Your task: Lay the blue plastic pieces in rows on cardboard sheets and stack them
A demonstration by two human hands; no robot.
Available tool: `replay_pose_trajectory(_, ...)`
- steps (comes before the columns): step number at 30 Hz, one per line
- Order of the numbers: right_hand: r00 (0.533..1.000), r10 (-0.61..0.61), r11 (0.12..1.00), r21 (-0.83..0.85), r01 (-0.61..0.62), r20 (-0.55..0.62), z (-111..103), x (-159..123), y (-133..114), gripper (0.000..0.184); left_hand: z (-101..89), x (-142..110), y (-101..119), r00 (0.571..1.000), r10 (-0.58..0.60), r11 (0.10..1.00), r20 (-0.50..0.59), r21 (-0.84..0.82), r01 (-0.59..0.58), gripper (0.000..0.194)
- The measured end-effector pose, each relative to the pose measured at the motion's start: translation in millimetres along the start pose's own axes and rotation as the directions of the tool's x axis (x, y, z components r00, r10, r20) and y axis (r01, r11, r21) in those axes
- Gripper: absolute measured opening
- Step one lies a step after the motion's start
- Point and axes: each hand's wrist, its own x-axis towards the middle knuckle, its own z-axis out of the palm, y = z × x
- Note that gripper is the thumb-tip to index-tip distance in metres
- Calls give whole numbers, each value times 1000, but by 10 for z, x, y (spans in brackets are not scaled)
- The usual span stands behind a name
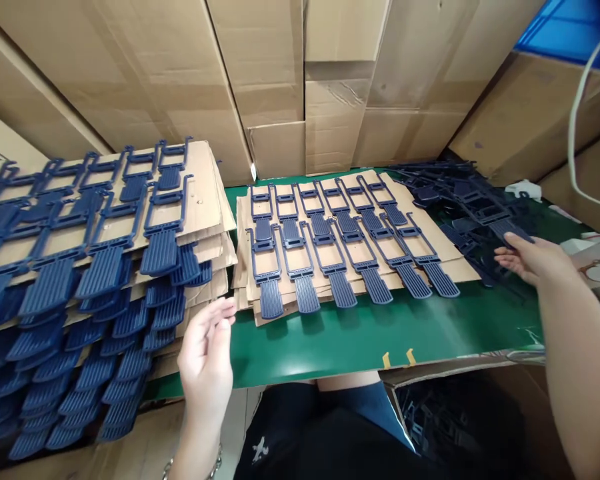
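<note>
My right hand [535, 260] grips a dark blue plastic frame part [503, 225] by its ribbed, paddle-like end, over a jumbled heap of similar parts [450, 180]. My left hand [207, 347] hovers at the table's front edge, fingers loosely extended and nothing in it. Between the hands lies a cardboard sheet [433, 233] bearing two rows of these parts, each an open rectangular frame with a ribbed paddle. The front row's paddles [306, 295] stick out past the sheet's near edge.
At left rises a tall stack of cardboard sheets [205, 200] layered with blue parts. Cardboard boxes [340, 133] wall off the back of the green table [300, 353]. An open box of dark parts [460, 420] sits below the front edge. A white cable [573, 133] hangs at right.
</note>
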Motion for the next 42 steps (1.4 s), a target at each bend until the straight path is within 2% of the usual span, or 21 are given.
replay_pose_trajectory(2, 995, 97, 989, -106, -100, -34, 35, 94, -29, 38, -46, 65, -51, 998, -25, 994, 53, 108, 19, 24)
replay_pose_trajectory(4, 983, 109, 923, -352, -156, -151, 81, 105, -90, 60, -86, 140, -114, 992, -56, 969, 117, 245, 25, 28)
replay_pose_trajectory(6, 968, -7, 811, -568, -141, -249, 143, 63, -164, 64, -104, 221, -172, 988, -61, 936, 144, 351, 7, 32)
replay_pose_trajectory(8, 963, -135, 771, -636, -46, -233, 223, -9, -231, 55, -87, 296, -215, 990, -44, 921, 137, 389, -13, 34)
replay_pose_trajectory(11, 979, -201, 765, -631, 131, -40, 352, -123, -301, 45, -3, 377, -263, 981, -127, 953, 147, 293, 79, 39)
replay_pose_trajectory(13, 976, -193, 768, -605, 212, 98, 424, -183, -327, 45, 59, 406, -300, 951, -233, 963, 202, 182, 197, 44)
replay_pose_trajectory(15, 969, -184, 783, -571, 248, 168, 475, -224, -344, 48, 99, 423, -346, 913, -314, 949, 259, 109, 295, 47)
replay_pose_trajectory(20, 955, -211, 809, -511, 290, 209, 533, -251, -363, 51, 101, 463, -439, 878, -381, 919, 290, 17, 394, 49)
replay_pose_trajectory(23, 933, -266, 794, -494, 354, 241, 566, -231, -364, 48, 104, 483, -404, 862, -401, 912, 308, 49, 407, 52)
replay_pose_trajectory(26, 912, -336, 743, -529, 409, 234, 606, -204, -360, 46, 134, 486, -310, 840, -441, 896, 318, 103, 432, 54)
replay_pose_trajectory(29, 873, -402, 665, -568, 485, 275, 632, -186, -351, 49, 167, 477, -231, 825, -462, 886, 327, 128, 445, 54)
replay_pose_trajectory(34, 860, -397, 605, -613, 508, 321, 627, -193, -323, 51, 180, 454, -223, 845, -424, 900, 326, 42, 435, 50)
replay_pose_trajectory(36, 847, -424, 615, -585, 529, 320, 616, -206, -328, 49, 172, 439, -240, 848, -419, 896, 325, -3, 444, 51)
replay_pose_trajectory(38, 861, -402, 672, -539, 508, 312, 607, -220, -356, 45, 159, 425, -255, 842, -429, 887, 328, -26, 461, 51)
replay_pose_trajectory(40, 913, -298, 780, -480, 402, 279, 602, -226, -396, 44, 143, 418, -265, 837, -435, 878, 332, -51, 476, 52)
replay_pose_trajectory(42, 956, -153, 889, -388, 244, 250, 600, -213, -425, 45, 123, 421, -271, 832, -440, 866, 338, -85, 493, 53)
